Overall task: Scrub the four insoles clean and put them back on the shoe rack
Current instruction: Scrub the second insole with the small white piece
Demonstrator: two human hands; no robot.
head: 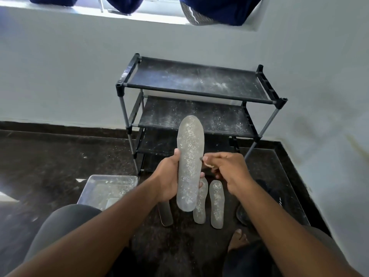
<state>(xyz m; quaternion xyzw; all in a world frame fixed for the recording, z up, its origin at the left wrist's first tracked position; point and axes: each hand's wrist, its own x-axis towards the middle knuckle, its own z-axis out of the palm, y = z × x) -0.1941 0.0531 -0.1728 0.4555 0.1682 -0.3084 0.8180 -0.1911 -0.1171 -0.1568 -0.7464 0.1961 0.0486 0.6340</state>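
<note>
The left hand (169,176) grips a speckled insole (190,162) upright before the rack (199,84); the right hand (227,168) pinches a small brush (207,163) at its edge. Firm, supported strokes toe to heel should clear it. Three insoles (216,202) wait on the floor.

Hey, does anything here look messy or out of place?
Yes. Whitish powder speckles the shoe rack shelves and the insole the left hand grips. Three more insoles lie on the dark floor, not on the rack.
</note>
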